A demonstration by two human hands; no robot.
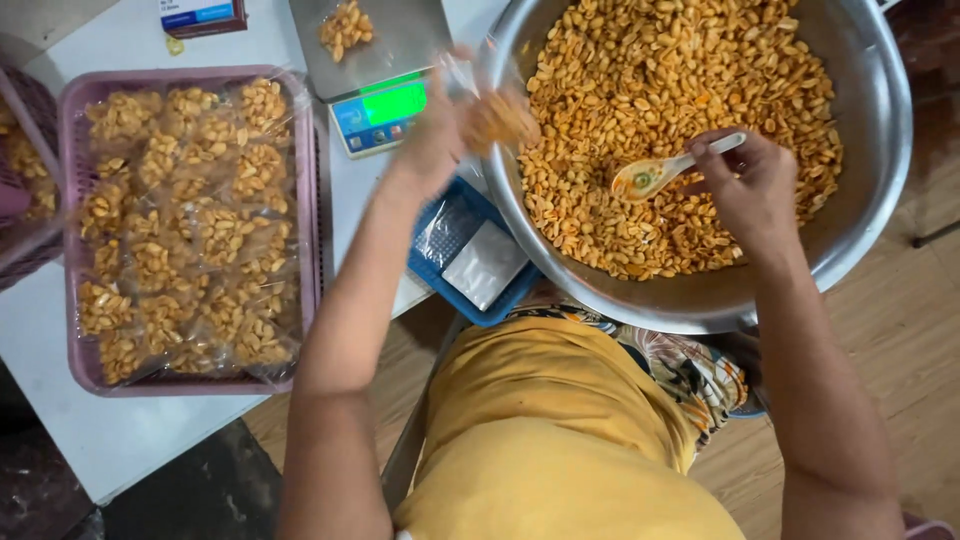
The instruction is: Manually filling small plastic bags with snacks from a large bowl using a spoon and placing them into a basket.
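Clear bag part-filled with peanuts, blurred, at bowl rim; plastic spoon over peanuts.

My way to the scale is tight, hemmed by the bowl rim at right and the pink basket at left. I see bare table only at lower left.

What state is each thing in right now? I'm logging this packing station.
Large steel bowl: filled with fried peanuts.
White plastic spoon: held in right hand, loaded.
Small clear bag: held in left hand, partly filled, blurred.
Pink plastic basket: full of packed bags.
Digital scale: switched on, one bag on it.
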